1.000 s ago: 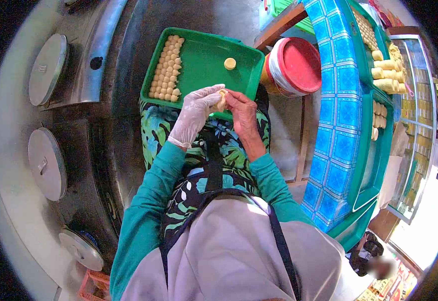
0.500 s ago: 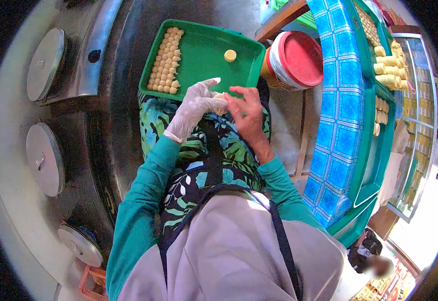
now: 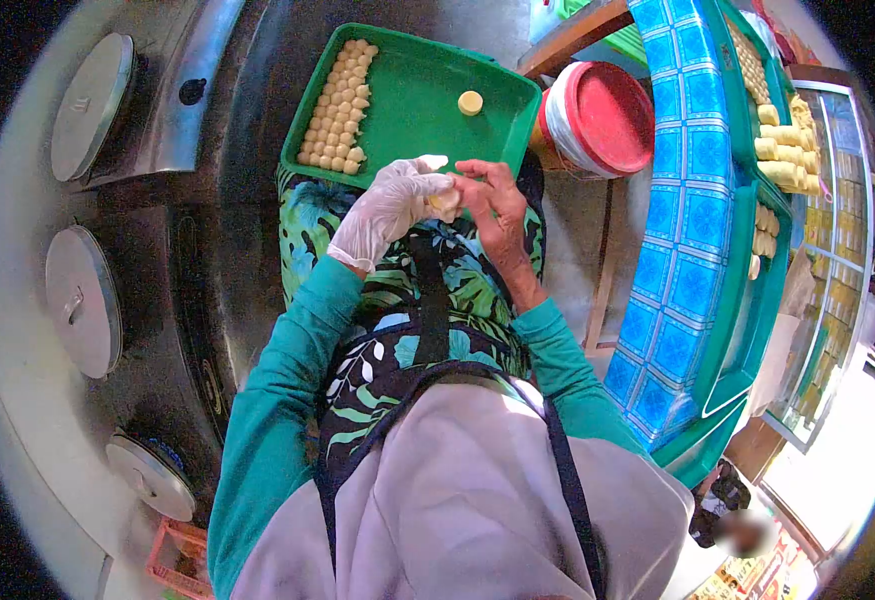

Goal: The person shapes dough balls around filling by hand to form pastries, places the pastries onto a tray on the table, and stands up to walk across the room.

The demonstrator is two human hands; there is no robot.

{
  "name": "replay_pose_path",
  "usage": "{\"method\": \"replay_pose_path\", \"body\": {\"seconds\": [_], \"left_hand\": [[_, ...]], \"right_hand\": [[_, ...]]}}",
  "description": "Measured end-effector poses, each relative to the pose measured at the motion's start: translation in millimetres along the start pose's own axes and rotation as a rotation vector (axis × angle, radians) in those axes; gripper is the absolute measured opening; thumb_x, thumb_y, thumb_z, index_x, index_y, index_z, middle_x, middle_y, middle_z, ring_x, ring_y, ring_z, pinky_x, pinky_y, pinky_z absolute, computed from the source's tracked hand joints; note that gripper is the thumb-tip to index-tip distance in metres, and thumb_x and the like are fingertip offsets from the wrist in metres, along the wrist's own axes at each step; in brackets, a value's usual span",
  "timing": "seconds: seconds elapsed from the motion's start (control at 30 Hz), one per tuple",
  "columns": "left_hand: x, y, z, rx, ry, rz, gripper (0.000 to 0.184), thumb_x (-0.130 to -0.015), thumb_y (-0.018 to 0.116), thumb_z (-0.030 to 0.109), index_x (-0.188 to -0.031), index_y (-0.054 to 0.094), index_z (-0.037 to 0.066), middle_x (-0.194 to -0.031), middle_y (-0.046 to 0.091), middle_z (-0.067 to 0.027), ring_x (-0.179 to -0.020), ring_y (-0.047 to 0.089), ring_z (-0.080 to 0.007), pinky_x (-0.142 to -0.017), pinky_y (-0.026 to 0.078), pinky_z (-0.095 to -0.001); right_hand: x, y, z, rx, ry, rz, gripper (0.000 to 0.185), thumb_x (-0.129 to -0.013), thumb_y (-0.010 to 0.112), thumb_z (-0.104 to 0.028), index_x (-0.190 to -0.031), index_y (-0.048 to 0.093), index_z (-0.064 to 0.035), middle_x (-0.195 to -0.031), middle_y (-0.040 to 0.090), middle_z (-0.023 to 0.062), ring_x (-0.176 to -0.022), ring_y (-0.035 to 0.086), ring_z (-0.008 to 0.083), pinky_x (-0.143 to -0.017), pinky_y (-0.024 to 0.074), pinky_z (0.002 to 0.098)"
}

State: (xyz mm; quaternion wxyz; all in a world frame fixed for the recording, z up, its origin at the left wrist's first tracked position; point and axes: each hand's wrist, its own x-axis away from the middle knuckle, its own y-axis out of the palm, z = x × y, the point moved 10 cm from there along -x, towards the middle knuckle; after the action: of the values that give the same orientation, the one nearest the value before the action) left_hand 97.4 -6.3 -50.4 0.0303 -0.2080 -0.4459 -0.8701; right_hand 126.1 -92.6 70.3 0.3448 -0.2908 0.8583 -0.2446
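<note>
a piece of dough (image 3: pixel 444 203) is held above the leaf-patterned apron (image 3: pixel 467 270), just below the near edge of a green tray (image 3: pixel 417 110). it is gripped by the gloved left hand (image 3: pixel 382 215): the dough is pinched between the fingers, and one gloved fingertip is stretched out past it toward the tray. a small patch of yellow can be seen on the dough. the bare right hand (image 3: pixel 502 210) is held on the other side of it, with the fingers parted and pointed toward the left hand; whether the dough is touched by the right thumb cannot be told.

along the left side of the tray, small dough balls (image 3: pixel 335 108) are packed closely in rows. a small round yellowish piece (image 3: pixel 470 103) is set apart from them, toward the right. beside the tray, a bucket with a red lid (image 3: pixel 612 115) is placed near the table (image 3: pixel 682 200), which is covered in blue patterned cloth. on the table, pale yellow rolls (image 3: pixel 785 160) are stacked.
</note>
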Motion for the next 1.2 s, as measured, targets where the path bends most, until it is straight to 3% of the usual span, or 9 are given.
{"method": "replay_pose_path", "body": {"seconds": [0.07,0.27,0.43,0.63,0.73,0.97,1.0,1.13,1.2], "left_hand": [[-2,-5,-1,-0.009,0.02,0.018,0.034,-0.087,0.062,0.008,-0.116,0.051,-0.005,-0.094,0.065,-0.0127,-0.078,0.066,-0.0226,-0.069,0.057,-0.0341],[-6,1,2,0.154,0.024,0.049,0.026,-0.082,0.061,0.001,-0.107,0.055,-0.006,-0.092,0.064,-0.0147,-0.077,0.066,-0.0246,-0.069,0.057,-0.0358],[-5,-2,1,0.184,0.076,0.141,0.018,-0.074,0.064,-0.005,-0.091,0.057,-0.007,-0.082,0.064,-0.0152,-0.069,0.066,-0.0277,-0.061,0.056,-0.0374],[-6,-10,1,0.049,0.148,0.204,0.019,-0.083,0.059,0.004,-0.099,0.056,-0.007,-0.093,0.063,-0.0149,-0.076,0.066,-0.0277,-0.064,0.056,-0.038],[-2,4,-4,0.354,0.076,0.145,0.02,-0.087,0.059,0.01,-0.101,0.056,-0.004,-0.098,0.062,-0.0139,-0.082,0.065,-0.026,-0.07,0.056,-0.0383],[5,-11,-31,0.076,-0.14,0.196,0.025,-0.093,0.057,0.022,-0.109,0.058,0.002,-0.102,0.064,-0.0097,-0.091,0.064,-0.0225,-0.08,0.054,-0.0361],[7,-15,-31,0.036,-0.152,0.218,0.027,-0.092,0.058,0.022,-0.112,0.058,0.003,-0.104,0.064,-0.0085,-0.095,0.064,-0.021,-0.084,0.054,-0.0349],[8,-12,-23,0.077,-0.07,0.207,0.026,-0.09,0.061,0.016,-0.111,0.059,0.0,-0.101,0.066,-0.0101,-0.091,0.066,-0.023,-0.08,0.056,-0.0324],[4,-6,-19,0.088,-0.06,0.176,0.022,-0.087,0.062,0.005,-0.107,0.059,-0.006,-0.098,0.065,-0.0148,-0.084,0.066,-0.0235,-0.074,0.058,-0.0326]], "right_hand": [[12,9,26,-0.445,0.325,0.097,0.029,-0.095,0.05,-0.025,-0.105,0.069,-0.0062,-0.107,0.062,0.012,-0.096,0.057,0.0236,-0.083,0.0452,0.0336],[31,27,48,-0.605,0.556,0.175,0.051,-0.103,0.033,-0.036,-0.114,0.064,0.0027,-0.115,0.06,0.0116,-0.097,0.054,0.0171,-0.088,0.0416,0.0319],[28,29,48,-0.559,0.555,0.137,0.051,-0.103,0.032,-0.036,-0.115,0.064,0.001,-0.115,0.061,0.0116,-0.1,0.054,0.0182,-0.092,0.0403,0.0321],[23,33,54,-0.518,0.576,0.118,0.053,-0.103,0.027,-0.038,-0.117,0.064,-0.0009,-0.115,0.061,0.0106,-0.105,0.054,0.0187,-0.093,0.0404,0.0317],[16,36,56,-0.48,0.554,0.076,0.056,-0.103,0.025,-0.04,-0.117,0.063,-0.0018,-0.117,0.061,0.0102,-0.107,0.054,0.0186,-0.094,0.0406,0.0318],[13,43,69,-0.614,0.583,0.01,0.058,-0.102,0.024,-0.044,-0.115,0.065,-0.0042,-0.118,0.062,0.0089,-0.107,0.055,0.018,-0.09,0.0419,0.0306],[10,27,63,-0.624,0.543,0.062,0.034,-0.098,0.046,-0.029,-0.106,0.07,-0.0064,-0.115,0.062,0.012,-0.103,0.057,0.0198,-0.087,0.0453,0.0307],[19,18,66,-0.526,0.516,-0.05,0.03,-0.075,0.071,-0.007,-0.105,0.069,-0.0034,-0.112,0.064,0.0111,-0.101,0.059,0.0171,-0.086,0.0448,0.0293],[20,17,67,-0.5,0.487,-0.049,0.026,-0.076,0.07,-0.007,-0.102,0.07,-0.0037,-0.111,0.064,0.011,-0.101,0.059,0.0176,-0.086,0.0455,0.0297]]}}
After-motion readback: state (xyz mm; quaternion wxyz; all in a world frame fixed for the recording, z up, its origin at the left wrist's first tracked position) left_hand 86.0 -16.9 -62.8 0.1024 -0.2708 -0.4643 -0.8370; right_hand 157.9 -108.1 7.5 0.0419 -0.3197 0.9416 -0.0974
